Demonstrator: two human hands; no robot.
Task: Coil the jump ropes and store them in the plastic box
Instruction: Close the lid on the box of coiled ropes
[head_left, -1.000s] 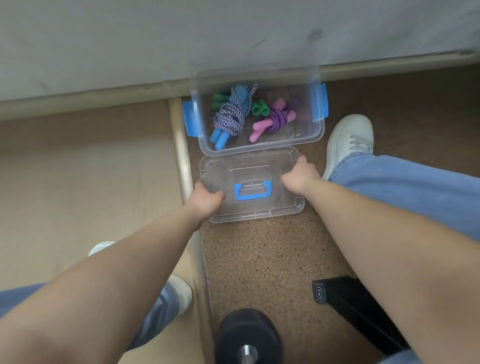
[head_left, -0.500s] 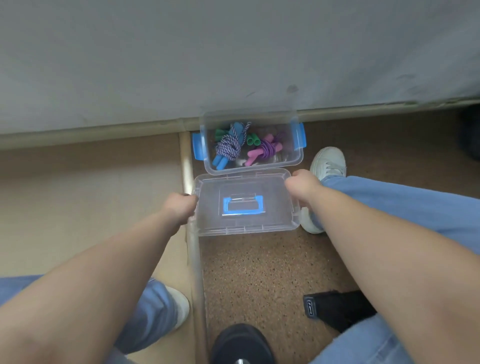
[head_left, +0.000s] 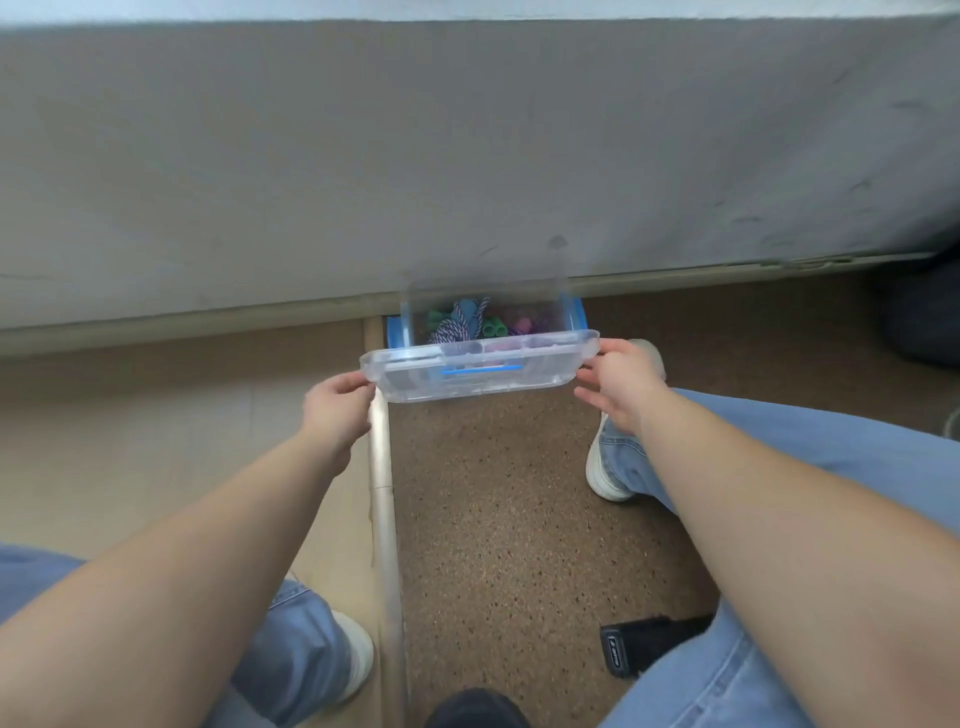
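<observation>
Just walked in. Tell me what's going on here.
A person on the floor holds a clear lid by its two ends, the left hand on one and the right hand on the other. The lid is tilted, just in front of the open box by the wall. Coiled ropes already lie inside the box. The lid is not yet on.

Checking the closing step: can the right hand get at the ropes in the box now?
Probably not: the right hand grips one end of the lid, the left hand the other, and the lid is held across the box's near side, partly hiding the jump ropes.
</observation>
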